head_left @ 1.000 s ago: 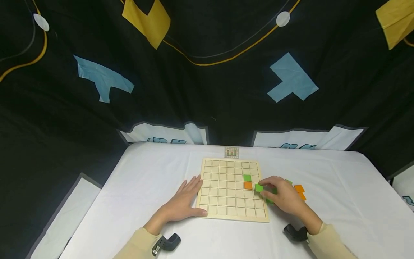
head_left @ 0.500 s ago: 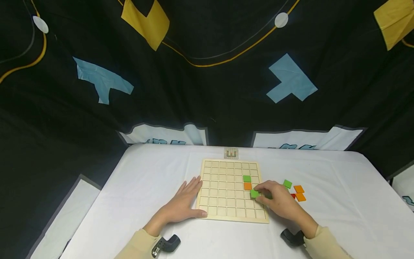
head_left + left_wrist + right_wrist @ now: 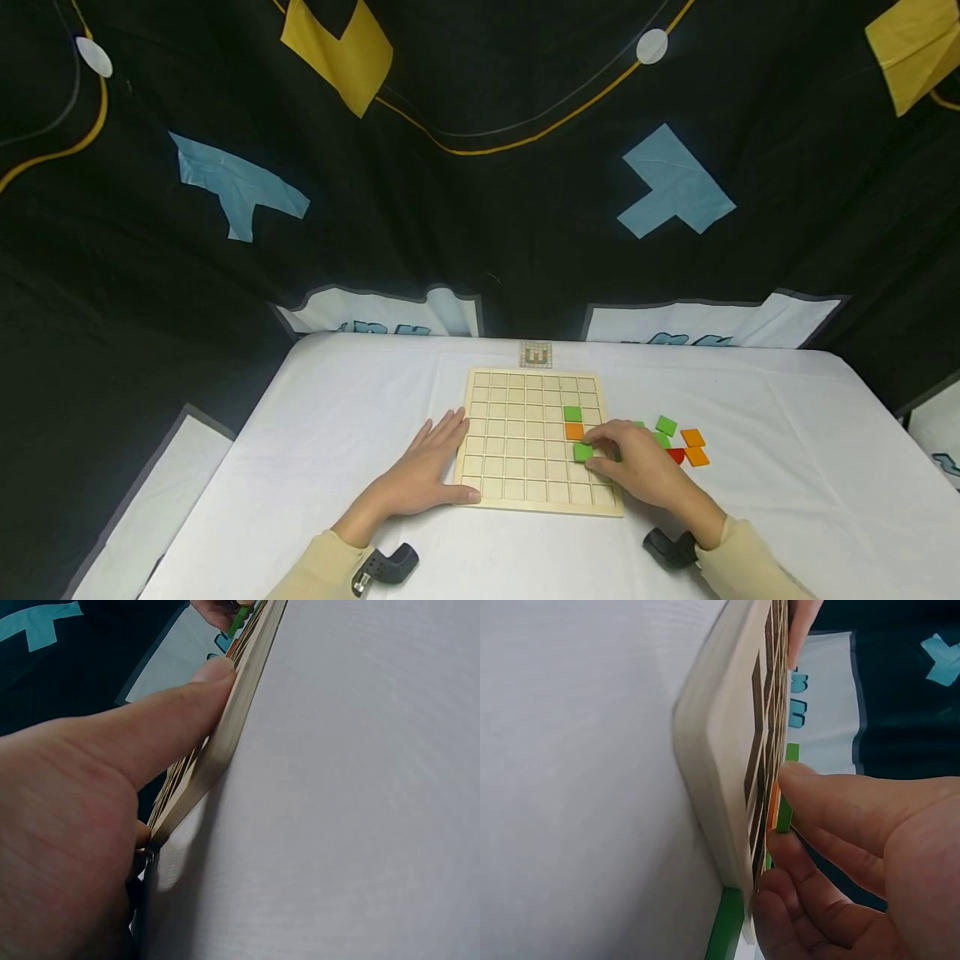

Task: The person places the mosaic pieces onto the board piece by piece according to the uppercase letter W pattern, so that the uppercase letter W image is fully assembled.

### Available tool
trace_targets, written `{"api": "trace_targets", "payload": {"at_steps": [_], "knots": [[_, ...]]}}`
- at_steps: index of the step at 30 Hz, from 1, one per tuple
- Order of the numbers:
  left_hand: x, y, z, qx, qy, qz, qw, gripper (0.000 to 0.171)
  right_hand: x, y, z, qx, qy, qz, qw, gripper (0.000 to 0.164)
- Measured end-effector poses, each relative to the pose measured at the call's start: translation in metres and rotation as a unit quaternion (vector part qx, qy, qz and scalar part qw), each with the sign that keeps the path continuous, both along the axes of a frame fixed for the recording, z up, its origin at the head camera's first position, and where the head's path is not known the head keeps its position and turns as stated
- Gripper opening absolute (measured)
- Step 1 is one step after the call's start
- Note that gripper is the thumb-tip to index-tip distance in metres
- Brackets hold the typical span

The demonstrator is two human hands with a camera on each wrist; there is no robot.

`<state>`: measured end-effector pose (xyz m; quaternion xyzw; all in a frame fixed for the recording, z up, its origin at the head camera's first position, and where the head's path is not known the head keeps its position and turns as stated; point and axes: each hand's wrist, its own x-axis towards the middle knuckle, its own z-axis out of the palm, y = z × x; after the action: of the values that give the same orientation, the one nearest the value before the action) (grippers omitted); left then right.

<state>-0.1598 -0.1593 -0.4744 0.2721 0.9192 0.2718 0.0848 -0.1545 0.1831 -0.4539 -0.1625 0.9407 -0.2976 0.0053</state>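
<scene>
Curtain (image 3: pixel 480 225) (black, with blue and yellow patches) fills the back of my head feed, white table (image 3: pixel 375 383) in front. Gridded wooden board (image 3: pixel 517 433) lies on that. My left hand (image 3: pixel 423 475) is spread at the board's left edge, fingers apart, thumb on the near corner. Right hand (image 3: pixel 645 462) has thumb and fingers pinched on a green tile (image 3: pixel 582 452). Small card (image 3: pixel 536 355) sits just past the far edge. That pinched tile's over the board, just nearer than the orange tile (image 3: pixel 573 432); can't tell if it's seated. Loose pieces (image 3: pixel 693 438), green, orange and red, lie to the right.
</scene>
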Motion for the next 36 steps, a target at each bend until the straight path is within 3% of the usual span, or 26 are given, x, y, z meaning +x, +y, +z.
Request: {"api": "trace_targets", "payload": {"at_steps": [36], "knots": [[-0.0007, -0.0014, -0.0016, -0.012, -0.008, 0.0, 0.9999, 0.11, -0.0079, -0.0088, -0.0017, -0.001, 0.016, 0.018, 1.0, 0.021]]}}
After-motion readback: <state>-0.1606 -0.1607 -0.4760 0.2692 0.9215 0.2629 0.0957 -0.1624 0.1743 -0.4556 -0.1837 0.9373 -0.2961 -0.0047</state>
